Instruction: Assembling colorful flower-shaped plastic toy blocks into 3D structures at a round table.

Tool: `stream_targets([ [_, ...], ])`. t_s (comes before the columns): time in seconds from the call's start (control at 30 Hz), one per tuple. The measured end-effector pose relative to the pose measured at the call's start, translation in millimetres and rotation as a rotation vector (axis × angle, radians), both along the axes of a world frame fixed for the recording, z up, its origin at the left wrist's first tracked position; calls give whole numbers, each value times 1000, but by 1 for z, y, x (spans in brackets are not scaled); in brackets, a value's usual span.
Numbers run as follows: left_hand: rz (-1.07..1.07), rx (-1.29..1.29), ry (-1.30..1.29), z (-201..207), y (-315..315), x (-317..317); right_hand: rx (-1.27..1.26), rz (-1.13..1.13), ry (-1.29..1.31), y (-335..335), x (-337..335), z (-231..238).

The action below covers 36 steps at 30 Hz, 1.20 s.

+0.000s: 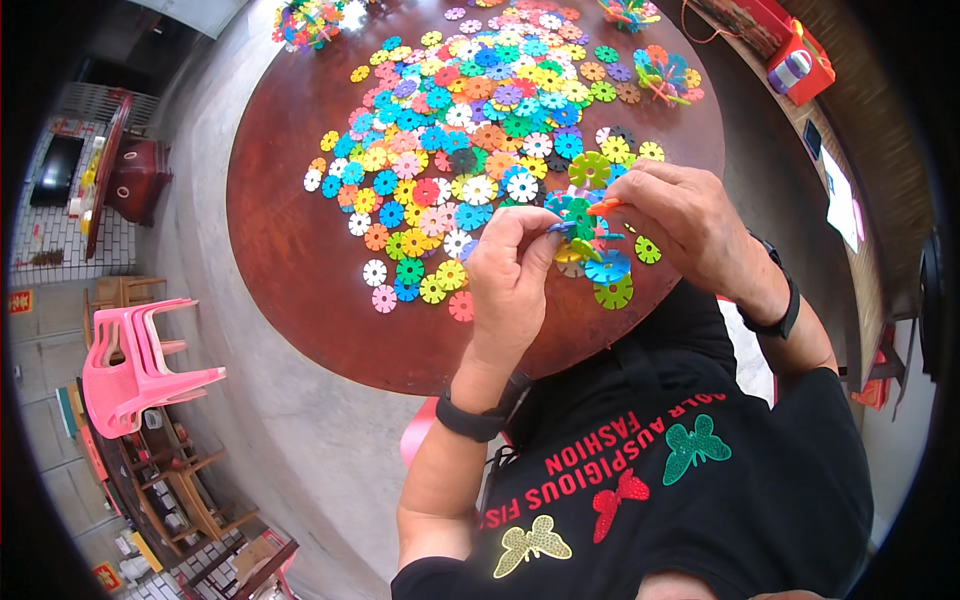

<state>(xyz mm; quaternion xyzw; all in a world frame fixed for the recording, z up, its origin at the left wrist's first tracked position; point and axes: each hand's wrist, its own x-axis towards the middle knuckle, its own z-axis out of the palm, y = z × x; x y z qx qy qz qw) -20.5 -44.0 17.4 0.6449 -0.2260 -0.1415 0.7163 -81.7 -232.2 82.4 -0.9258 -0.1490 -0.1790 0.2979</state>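
Observation:
Above the near right part of the round table (290, 330), I hold a small cluster of interlocking notched plastic discs (578, 217) in green, blue and yellow. My left hand (505, 275) pinches a blue-purple disc at the cluster's left side between thumb and forefinger. An orange notched disc (604, 207), seen nearly edge-on, is in the closed fingertips of my right hand (690, 220), against the cluster's upper right. Whether it is slotted in, I cannot tell. Loose discs lie just under the cluster, among them a blue disc (608, 267) and a lime disc (613, 293).
Many loose discs (470, 130) cover the table's middle and far side. Finished-looking disc clusters stand at the far left (308, 22) and far right (668, 78). Pink plastic chairs (125, 370) stand left. A red container (800, 65) sits on the right-hand counter (850, 280).

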Motion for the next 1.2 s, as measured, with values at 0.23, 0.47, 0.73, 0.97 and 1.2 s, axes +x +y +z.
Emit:
stream_targets([
  [0.23, 96, 247, -543, 6, 2, 3, -41, 136, 69, -10, 7, -3],
  [0.47, 84, 225, -624, 5, 5, 2, 49, 150, 107, -5, 4, -7],
  [0.73, 36, 270, -641, 3, 7, 1, -24, 164, 161, -4, 1, -5],
  [0.97, 6, 268, -614, 4, 6, 0, -30, 158, 190, -3, 1, -12],
  [1.2, 46, 227, -482, -1, 7, 9, 117, 100, 31, -6, 8, -9],
])
